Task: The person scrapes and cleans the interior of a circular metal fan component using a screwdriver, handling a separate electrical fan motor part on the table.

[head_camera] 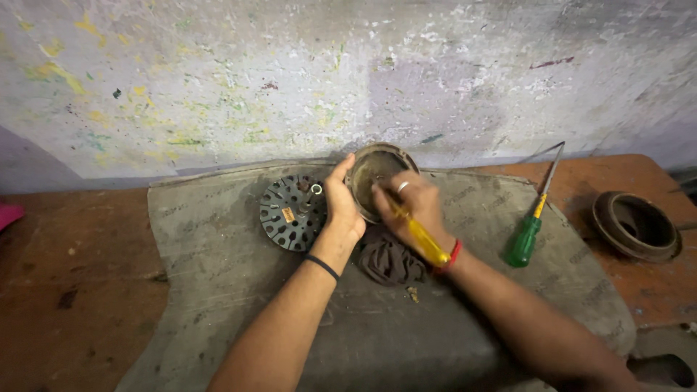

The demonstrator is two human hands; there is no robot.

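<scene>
My left hand (340,203) grips the left rim of a round, dirty metal cover (377,168) tilted up on edge near the wall. My right hand (414,205) holds a yellow-handled screwdriver (421,238), its tip pointing into the cover's hollow. A ring shows on one right finger and a red band on that wrist; a black band circles the left wrist. Just left of my left hand lies a slotted round motor core (289,212) with a short shaft. A crumpled dark rag (390,263) lies under my wrists.
A grey mat (218,290) covers the middle of a worn reddish bench (72,276). A green-handled screwdriver (528,236) rests at the mat's right edge. A second round metal cover (635,225) sits at far right. A paint-spattered wall (290,80) stands behind.
</scene>
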